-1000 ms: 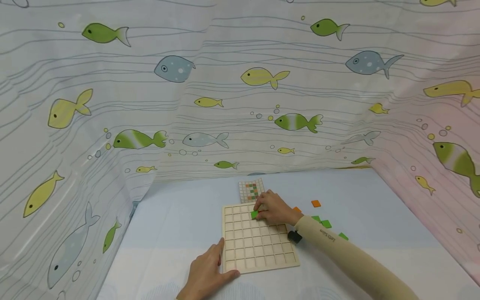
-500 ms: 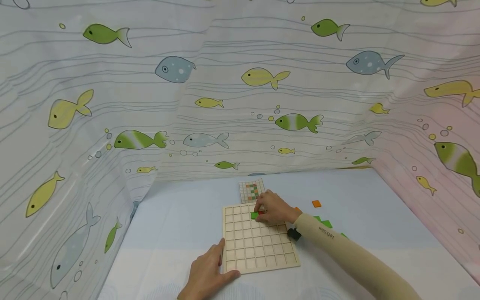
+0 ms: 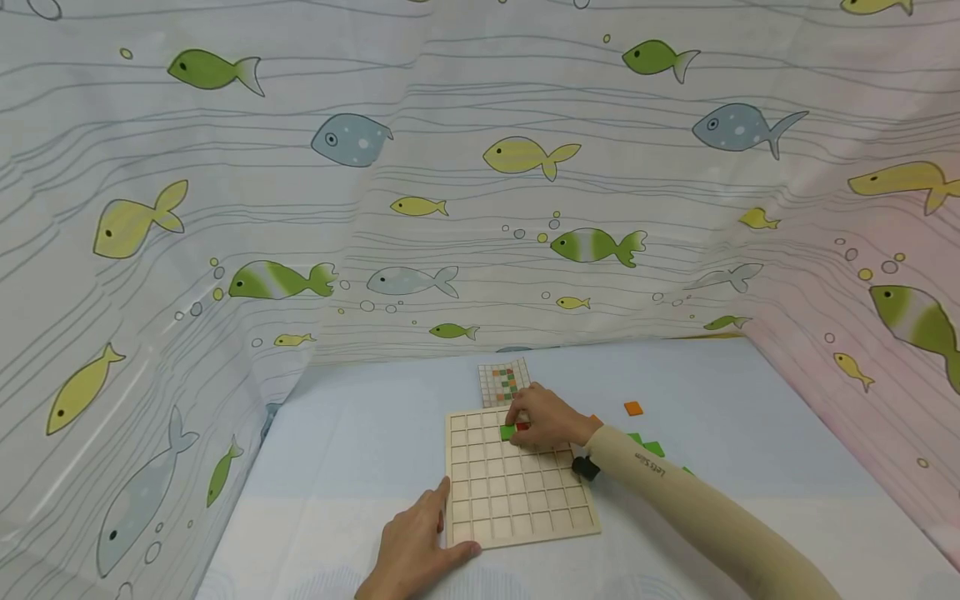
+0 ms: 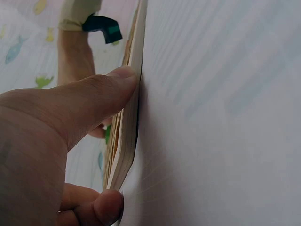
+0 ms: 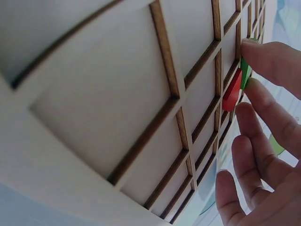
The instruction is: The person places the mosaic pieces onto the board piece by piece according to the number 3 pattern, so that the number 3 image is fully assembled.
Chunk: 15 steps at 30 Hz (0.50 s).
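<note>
A wooden grid board (image 3: 517,504) lies flat on the table. My left hand (image 3: 412,537) rests at its near left corner, thumb along the front edge and fingers by the left side; in the left wrist view the thumb presses the board's edge (image 4: 128,141). Over the far part of the board, my right hand (image 3: 551,417) pinches a green square tile (image 3: 507,432) between thumb and index finger. A red tile (image 3: 522,427) sits on the grid just right of it. In the right wrist view, the green tile (image 5: 244,73) stands right beside the red tile (image 5: 232,92).
A small pattern card (image 3: 491,379) with coloured squares lies behind the board. Right of the board are an orange tile (image 3: 633,408), another orange tile partly behind the right hand, and several green tiles (image 3: 654,449). A black device (image 3: 585,467) is on the right wrist. Fish-patterned cloth surrounds the table.
The right hand has shifted very slightly with the green tile, and the red tile beside it has come into view. The left hand keeps its place on the board.
</note>
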Available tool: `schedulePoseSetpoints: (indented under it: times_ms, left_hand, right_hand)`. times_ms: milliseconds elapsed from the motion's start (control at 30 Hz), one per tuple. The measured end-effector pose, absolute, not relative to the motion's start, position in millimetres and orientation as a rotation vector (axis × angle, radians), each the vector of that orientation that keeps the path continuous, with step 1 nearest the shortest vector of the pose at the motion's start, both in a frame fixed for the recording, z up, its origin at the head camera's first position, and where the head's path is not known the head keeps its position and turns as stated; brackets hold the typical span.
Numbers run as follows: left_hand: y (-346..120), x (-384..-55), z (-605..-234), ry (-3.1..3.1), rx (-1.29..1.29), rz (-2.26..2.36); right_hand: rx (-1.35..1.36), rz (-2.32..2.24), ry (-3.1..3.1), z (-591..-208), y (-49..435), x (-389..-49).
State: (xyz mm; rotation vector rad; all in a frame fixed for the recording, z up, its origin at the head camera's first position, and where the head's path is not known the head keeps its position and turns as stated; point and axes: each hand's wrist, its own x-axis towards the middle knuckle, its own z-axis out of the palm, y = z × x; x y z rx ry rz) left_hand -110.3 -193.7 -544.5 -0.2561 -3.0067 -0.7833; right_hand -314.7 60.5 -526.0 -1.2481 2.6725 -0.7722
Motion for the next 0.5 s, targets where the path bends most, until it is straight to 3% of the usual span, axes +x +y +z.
schedulePoseSetpoints:
  times_ms: [500]
  left_hand:
    - [-193.6,-111.0,-545.2,-2.998,-0.257,-0.776]
  right_hand:
    - [-1.242,-0.777,2.668,-523.2,63.0,-311.2]
